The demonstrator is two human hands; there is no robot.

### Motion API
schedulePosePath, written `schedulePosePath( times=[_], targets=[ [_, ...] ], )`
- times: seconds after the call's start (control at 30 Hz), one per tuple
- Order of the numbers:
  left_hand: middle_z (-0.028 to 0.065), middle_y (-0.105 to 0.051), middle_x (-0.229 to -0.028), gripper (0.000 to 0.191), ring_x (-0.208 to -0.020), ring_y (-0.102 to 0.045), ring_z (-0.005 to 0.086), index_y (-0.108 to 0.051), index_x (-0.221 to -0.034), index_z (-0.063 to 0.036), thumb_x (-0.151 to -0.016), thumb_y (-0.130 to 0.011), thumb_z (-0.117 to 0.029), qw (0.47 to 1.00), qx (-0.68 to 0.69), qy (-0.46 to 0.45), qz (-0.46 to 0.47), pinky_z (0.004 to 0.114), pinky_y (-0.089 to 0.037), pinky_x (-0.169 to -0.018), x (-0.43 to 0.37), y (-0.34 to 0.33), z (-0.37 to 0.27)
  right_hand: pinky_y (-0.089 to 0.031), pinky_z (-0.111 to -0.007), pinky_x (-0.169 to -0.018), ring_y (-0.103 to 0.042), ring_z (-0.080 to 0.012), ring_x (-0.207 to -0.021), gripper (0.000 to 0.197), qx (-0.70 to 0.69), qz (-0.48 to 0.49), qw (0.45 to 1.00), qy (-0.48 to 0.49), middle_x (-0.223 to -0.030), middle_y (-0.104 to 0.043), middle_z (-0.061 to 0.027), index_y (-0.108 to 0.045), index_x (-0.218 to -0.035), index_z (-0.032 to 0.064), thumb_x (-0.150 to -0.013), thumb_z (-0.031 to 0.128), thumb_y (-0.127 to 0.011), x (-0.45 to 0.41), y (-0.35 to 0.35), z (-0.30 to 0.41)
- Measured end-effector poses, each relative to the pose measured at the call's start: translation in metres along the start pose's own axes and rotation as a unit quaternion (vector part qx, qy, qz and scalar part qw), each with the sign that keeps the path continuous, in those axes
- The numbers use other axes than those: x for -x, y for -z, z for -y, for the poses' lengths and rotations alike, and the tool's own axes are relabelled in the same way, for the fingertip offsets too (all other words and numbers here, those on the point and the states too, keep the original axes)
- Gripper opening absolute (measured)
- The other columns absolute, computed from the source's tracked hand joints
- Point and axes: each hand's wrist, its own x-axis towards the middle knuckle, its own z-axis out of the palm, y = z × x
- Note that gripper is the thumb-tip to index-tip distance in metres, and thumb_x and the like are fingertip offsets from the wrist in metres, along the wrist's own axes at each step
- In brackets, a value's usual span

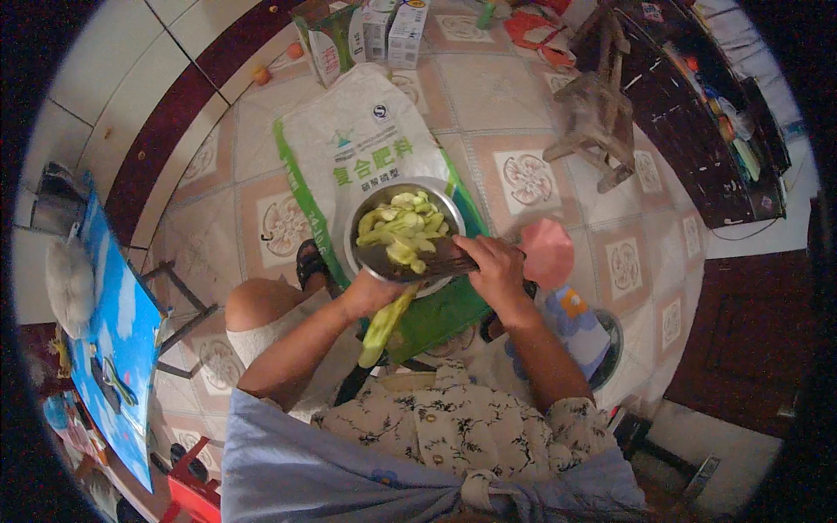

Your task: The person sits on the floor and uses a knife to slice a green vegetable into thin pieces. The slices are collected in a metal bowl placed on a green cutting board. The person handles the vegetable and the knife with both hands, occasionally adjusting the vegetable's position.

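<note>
In front of me a steel bowl [456, 208] holds many pale green vegetable slices [405, 219]. My right hand [494, 271] grips a dark, broad-bladed knife [441, 256], probably a cleaver, held across the near side of the bowl. A few slices lie on or against the blade. Close by the blade's left end, my left hand [373, 294] is closed around a long, pale green vegetable [387, 330], cucumber-like and apparently peeled. Its lower end points towards my body. My fingers and the blade hide its upper end.
Under the bowl lies a white and green woven plastic sack [366, 140] bearing writing. A wooden stool [592, 118] is at upper right, and cartons [392, 33] stand beyond the sack. To the right are a pink object [548, 253] and a bucket [609, 350]. A blue-topped table [114, 327] stands left.
</note>
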Motion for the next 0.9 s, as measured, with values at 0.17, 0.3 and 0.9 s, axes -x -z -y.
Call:
schedulePosePath(
  times=[0.17,0.3,0.9],
  targets=[
    [0.0035,-0.065,-0.106,0.048,-0.093,-0.06,0.013,-0.052,-0.127,0.0001,-0.089,-0.071,-0.023,0.975,0.173,0.14,0.019,0.032,-0.05,-0.083,-0.004,-0.006,-0.021,-0.051,-0.043,-0.07,-0.065,-0.0315,-0.083,0.049,-0.011,0.071,0.993,-0.094,-0.094,-0.067,-0.009,-0.065,-0.109,0.0121,-0.062,-0.001,-0.068,0.005,0.001,-0.018],
    [0.0035,-0.065,-0.103,0.044,-0.09,-0.062,0.0131,-0.053,-0.124,0.0007,-0.092,-0.066,-0.026,0.982,0.115,0.152,0.013,0.03,-0.051,-0.08,-0.006,-0.001,-0.015,-0.051,-0.043,-0.069,-0.065,-0.0298,-0.081,0.048,-0.021,0.046,0.995,-0.091,-0.093,-0.067,-0.008,-0.065,-0.108,0.0108,-0.062,-0.003,-0.067,0.0,0.009,-0.006],
    [0.0042,-0.061,-0.12,0.04,-0.104,-0.062,0.0131,-0.05,-0.131,-0.0024,-0.091,-0.058,-0.005,0.922,0.384,0.043,0.002,0.028,-0.051,-0.092,-0.012,-0.004,0.019,-0.049,-0.038,-0.063,-0.064,-0.0236,-0.071,0.049,-0.047,-0.005,0.998,0.048,-0.081,-0.064,-0.0039,-0.066,-0.106,0.0112,-0.059,-0.001,-0.069,-0.011,0.013,0.027]
  ],
)
